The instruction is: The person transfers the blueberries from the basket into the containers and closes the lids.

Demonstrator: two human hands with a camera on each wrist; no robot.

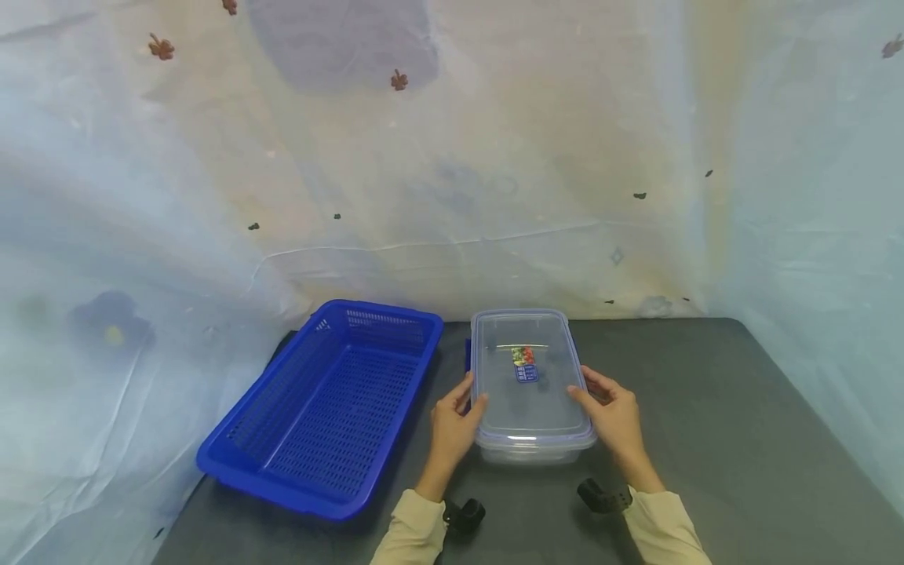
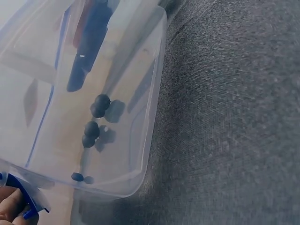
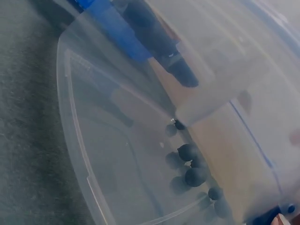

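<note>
A clear plastic food container [image 1: 533,453] with a clear lid [image 1: 530,408] lies lengthwise before me on the table. My left hand [image 1: 452,424] grips its left side, thumb at the lid's edge. From the right side my right hand [image 1: 617,416] holds it, thumb over the lid's rim. Fingers of the left hand [image 2: 11,206] touch a blue side latch [image 2: 28,197] that hangs out from the lid. Near the right fingertips [image 3: 280,220] shows another blue latch [image 3: 265,218]. Through the plastic, several small dark round things [image 2: 97,105] are visible.
An empty blue slotted basket [image 1: 332,416] stands left of the container, angled on the dark grey table [image 1: 727,439]. A colourful label [image 1: 524,365] is on the lid. Pale patterned sheeting [image 1: 494,157] hangs behind the table and at both sides.
</note>
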